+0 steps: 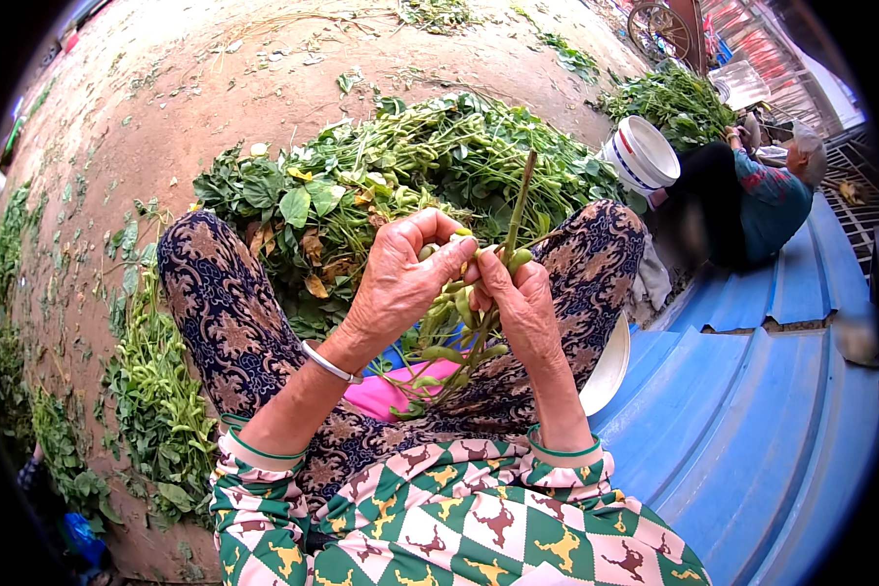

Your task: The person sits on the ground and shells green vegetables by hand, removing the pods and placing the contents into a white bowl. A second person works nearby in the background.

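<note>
Between my knees I hold a soybean stalk point(516, 212) with green pods point(443, 354) hanging along it, its bare cut end pointing up and away from me. My right hand point(516, 300) grips the stalk partway along. Close beside it, the thumb and fingers of my left hand point(414, 256) are pinched around a green pod point(463, 233). A silver bangle point(329, 362) circles my left wrist. Beneath the stalk, pink material point(388, 392) and a bit of blue show in my lap. Directly beyond my hands lies a large heap of soybean plants point(439, 146).
Blue corrugated sheeting point(718, 395) covers the ground at right, with a white basin rim point(612, 366) by my thigh. Another person point(773, 194) sits at the upper right near a white bucket point(644, 154) and more plants point(666, 102). Further plants point(154, 381) lie on the dirt at left.
</note>
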A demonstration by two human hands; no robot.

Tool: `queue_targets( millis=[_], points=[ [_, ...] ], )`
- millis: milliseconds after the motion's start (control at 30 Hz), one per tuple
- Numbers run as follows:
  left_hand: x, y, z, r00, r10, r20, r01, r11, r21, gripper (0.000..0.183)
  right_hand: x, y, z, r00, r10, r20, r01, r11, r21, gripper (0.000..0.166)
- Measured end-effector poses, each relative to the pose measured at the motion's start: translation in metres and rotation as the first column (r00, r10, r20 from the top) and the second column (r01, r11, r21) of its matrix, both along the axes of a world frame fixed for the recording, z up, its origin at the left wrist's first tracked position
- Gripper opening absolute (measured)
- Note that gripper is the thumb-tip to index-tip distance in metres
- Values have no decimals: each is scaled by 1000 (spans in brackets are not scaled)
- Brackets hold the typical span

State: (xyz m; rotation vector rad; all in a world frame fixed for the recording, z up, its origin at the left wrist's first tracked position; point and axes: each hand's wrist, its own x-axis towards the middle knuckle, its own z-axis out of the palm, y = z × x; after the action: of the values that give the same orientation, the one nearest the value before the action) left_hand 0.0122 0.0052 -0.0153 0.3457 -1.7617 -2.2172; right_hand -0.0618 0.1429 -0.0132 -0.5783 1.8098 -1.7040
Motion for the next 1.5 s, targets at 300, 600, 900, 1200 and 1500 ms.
queue_targets(
  millis=[300, 600, 900, 1200, 1500],
  points=[
    [8, 12, 0, 997, 2, -76, -9, 995, -100, 13, -6, 1, -5, 973, -44, 226, 59, 996, -64, 36],
    [6, 3, -2, 985, -164, -61, 169, 981, 96, 14, -6, 5, -1, 984, 36, 174, -20, 995, -97, 24],
    [10, -14, -3, 986, -153, 73, 137, 972, 190, 18, -16, 12, -9, 962, 74, 263, -26, 983, -183, 24],
    [10, -11, -6, 985, -170, 6, 157, 920, 360, 16, -12, 3, -5, 972, 71, 223, -50, 994, -98, 21],
    [12, -12, -4, 977, -206, 49, 179, 927, 329, 21, -12, 4, 2, 959, 105, 262, -96, 994, -46, 25]
  ],
)
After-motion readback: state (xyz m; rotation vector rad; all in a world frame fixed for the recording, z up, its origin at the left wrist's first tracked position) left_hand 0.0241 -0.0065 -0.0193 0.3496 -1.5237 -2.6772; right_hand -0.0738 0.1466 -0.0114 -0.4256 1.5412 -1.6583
